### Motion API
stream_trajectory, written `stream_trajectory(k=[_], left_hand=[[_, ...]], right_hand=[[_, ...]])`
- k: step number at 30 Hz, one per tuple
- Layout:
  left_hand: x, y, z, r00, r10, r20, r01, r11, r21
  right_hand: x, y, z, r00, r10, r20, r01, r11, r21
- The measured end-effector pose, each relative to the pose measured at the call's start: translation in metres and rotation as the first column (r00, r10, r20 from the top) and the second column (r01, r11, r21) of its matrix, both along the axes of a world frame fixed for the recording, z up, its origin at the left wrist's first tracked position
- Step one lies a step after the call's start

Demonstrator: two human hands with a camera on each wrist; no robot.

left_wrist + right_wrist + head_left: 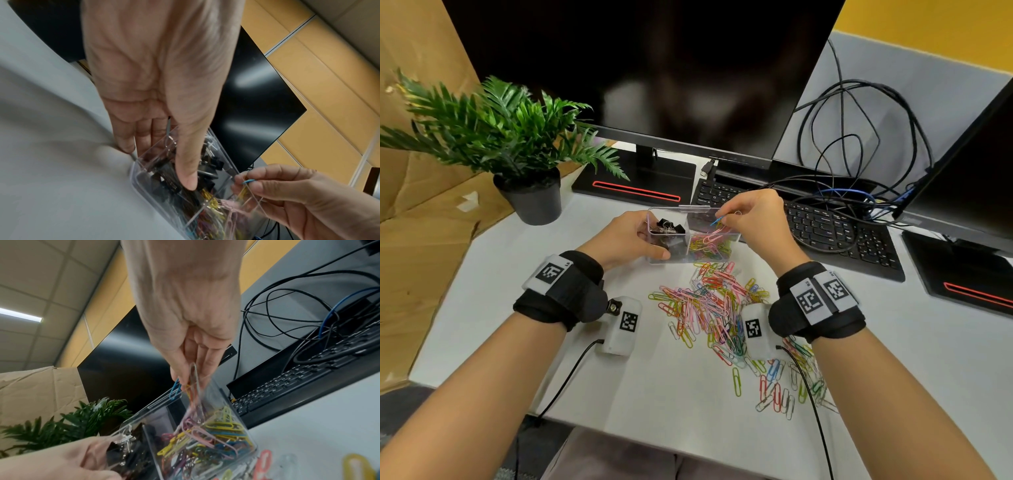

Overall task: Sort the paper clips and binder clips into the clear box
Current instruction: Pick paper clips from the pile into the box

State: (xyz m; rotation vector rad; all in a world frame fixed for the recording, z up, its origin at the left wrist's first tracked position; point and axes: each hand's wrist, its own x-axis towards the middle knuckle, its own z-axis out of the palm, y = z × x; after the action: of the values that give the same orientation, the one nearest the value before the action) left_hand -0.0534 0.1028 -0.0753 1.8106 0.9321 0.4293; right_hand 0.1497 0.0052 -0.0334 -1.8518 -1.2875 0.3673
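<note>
A clear two-part box stands on the white table. Its left part holds black binder clips and its right part coloured paper clips. My left hand grips the box's left end, with the thumb against the front wall. My right hand hovers over the right part and pinches a small bunch of paper clips, a blue one among them. The bunch hangs just above the box rim. A big loose pile of paper clips lies in front of the box.
A potted plant stands left of the box. Behind it are a monitor on its stand, a black keyboard and tangled cables. A second monitor base is at the right, cardboard at the left.
</note>
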Motion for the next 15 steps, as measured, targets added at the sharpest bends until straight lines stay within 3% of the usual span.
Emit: stream_trajectory(k=[6,11,15], left_hand=[[0.000,0.000,0.000,1.000,0.001,0.005,-0.001,1.000,0.004],[-0.001,-0.001,0.000,1.000,-0.002,-0.008,0.002,1.000,0.014],[-0.004,0.000,0.001,0.999,0.012,-0.042,-0.011,0.999,0.035]], right_hand=[[-0.003,-0.005,0.004,1.000,0.018,-0.022,-0.018,0.999,-0.030],[0.000,-0.011,0.008,0.996,0.002,-0.086,0.005,0.997,0.080],[0.008,-0.017,0.002,0.988,-0.088,-0.128,0.106,0.985,0.138]])
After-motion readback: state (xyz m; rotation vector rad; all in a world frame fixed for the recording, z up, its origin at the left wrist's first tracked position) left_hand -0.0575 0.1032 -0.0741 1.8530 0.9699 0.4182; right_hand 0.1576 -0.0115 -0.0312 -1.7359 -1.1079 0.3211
